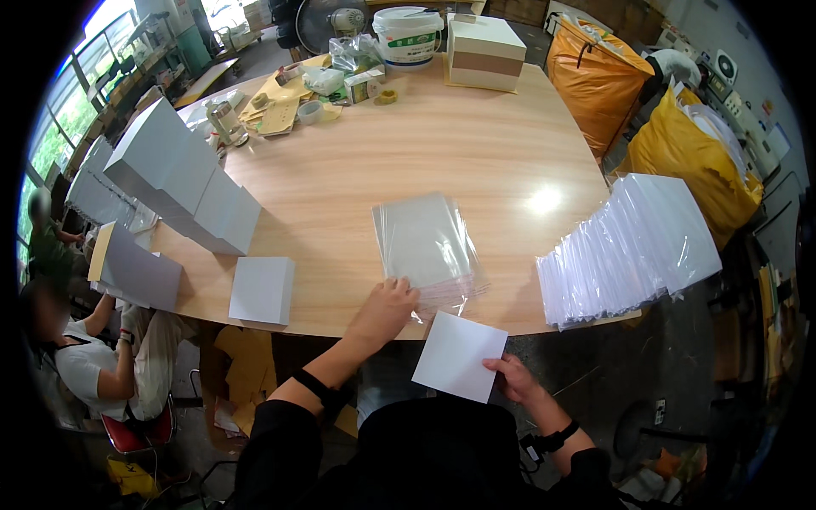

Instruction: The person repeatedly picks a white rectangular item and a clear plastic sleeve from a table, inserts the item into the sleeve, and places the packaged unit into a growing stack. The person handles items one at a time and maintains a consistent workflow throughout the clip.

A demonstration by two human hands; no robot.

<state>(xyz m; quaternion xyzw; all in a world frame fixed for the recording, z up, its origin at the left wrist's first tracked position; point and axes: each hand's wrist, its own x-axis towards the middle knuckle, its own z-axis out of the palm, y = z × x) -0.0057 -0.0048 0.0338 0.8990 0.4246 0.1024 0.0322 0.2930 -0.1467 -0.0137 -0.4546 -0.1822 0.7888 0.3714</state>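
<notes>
Several stacks of white cards stand at the left of my surface [323, 187]: a block with a tan end [140, 270], then a tall, stepped stack [183, 174] behind it, then a short stack [260, 291] near the front edge. None of these shows any clear film, so I judge them to be the share left to do; how many cards they hold, I cannot count. Next along, my left hand [391, 301] has its fingers curled down on the near end of a pile of clear sleeves [421, 238]; whether it pinches 1 of them or only rests there, I cannot tell. The sleeves lie flat, slightly fanned, and look empty. Just beside them, 1 white card [459, 357] is held out by the near edge of the surface, bare and outside any sleeve, so this piece looks unfinished. My right hand [512, 376] grips it by its right edge, thumb on top. At the far right, a long row of film-covered cards [612, 251] leans in overlapping layers, and I take that to be the finished share, already large.
</notes>
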